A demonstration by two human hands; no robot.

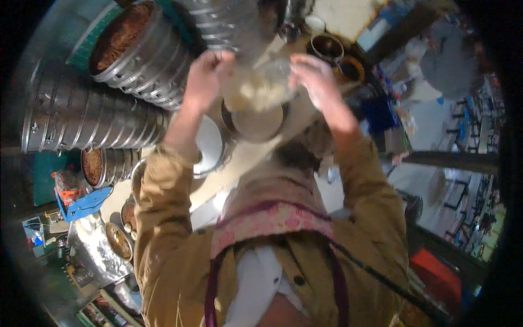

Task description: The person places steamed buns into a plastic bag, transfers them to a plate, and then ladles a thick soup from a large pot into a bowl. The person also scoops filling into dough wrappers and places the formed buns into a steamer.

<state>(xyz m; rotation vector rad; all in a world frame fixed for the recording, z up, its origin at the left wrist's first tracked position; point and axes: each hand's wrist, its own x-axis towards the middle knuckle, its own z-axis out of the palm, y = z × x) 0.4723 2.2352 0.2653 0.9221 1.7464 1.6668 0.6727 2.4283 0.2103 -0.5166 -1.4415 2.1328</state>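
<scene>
Both my hands are raised in front of me, at either side of a round, shallow vessel [259, 88] that is too blurred to name closely. Pale lumps or powder show inside it. The fingers of my left hand [208, 77] curl at its left edge. At the right edge are the bent fingers of my right hand [312, 77], which has white dust on it. Below the vessel, a round dish [257, 124] with a beige inside rests on the pale work surface [229, 169]. Motion blur hides the exact grip.
Tall stacks of round metal pans [94, 114] lean into view at left; one stack [143, 53] holds brown matter on top. A white round lid [208, 145] lies by my left forearm. Round containers [327, 47] stand beyond my right hand. A blue tray [90, 202] sits at lower left.
</scene>
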